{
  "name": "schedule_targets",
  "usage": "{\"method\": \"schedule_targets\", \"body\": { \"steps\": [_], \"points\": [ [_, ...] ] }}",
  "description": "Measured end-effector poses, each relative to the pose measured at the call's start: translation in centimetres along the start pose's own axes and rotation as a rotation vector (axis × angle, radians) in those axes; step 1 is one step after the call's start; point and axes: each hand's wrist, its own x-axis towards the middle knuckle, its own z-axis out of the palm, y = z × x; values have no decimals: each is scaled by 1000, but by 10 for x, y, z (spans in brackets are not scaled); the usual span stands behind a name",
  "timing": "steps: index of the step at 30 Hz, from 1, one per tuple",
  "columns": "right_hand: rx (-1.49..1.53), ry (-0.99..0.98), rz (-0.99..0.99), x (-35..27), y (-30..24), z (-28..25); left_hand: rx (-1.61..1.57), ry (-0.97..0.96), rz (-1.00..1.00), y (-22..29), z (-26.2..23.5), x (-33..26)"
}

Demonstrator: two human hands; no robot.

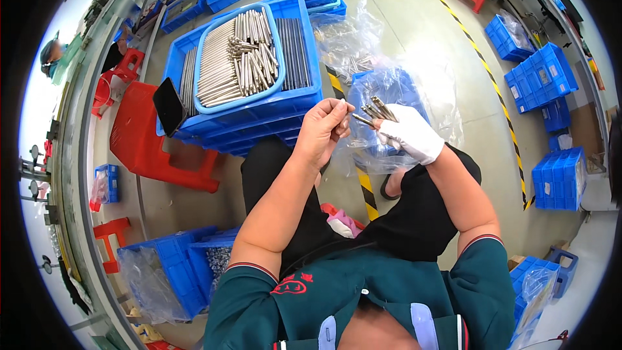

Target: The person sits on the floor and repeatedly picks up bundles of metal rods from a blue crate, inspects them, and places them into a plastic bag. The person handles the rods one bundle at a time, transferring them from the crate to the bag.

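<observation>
My left hand (324, 131) is bare, its fingers closed in a pinch just left of my right hand. Whatever sits between its fingertips is too small or hidden to make out. In a white glove, my right hand (409, 135) grips a bunch of short metal rods (377, 110) with their ends fanned out. One rod of the bunch points toward my left fingertips. Ahead and to the left, a light-blue basket (202, 58) is heaped with silvery metal rods (223, 68). Beneath my right hand is a blue bin (389, 87) lined with clear plastic.
The basket rests on stacked blue crates (304, 100), with darker rods (293, 52) beside it. A black phone-like slab (170, 107) leans on the crate's left corner. A red stool (139, 133) stands left. Yellow-black floor tape (368, 196) runs between my legs. More blue crates (541, 78) line the right.
</observation>
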Motion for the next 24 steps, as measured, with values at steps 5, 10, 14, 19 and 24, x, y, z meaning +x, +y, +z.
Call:
{"method": "schedule_targets", "body": {
  "steps": [5,10,14,19,24],
  "points": [
    [-31,19,-23,8,2,7,29,8,-14,-5,-6,1],
    [-156,39,-74,17,5,3,103,28,-23,-2,-8,6],
    [-243,92,-138,24,14,1,286,105,29,-1,-6,11],
    [-196,41,-156,27,21,-3,311,41,-29,-1,-8,14],
    [-158,32,-170,27,22,-9,494,154,102,0,1,13]
  ]
}}
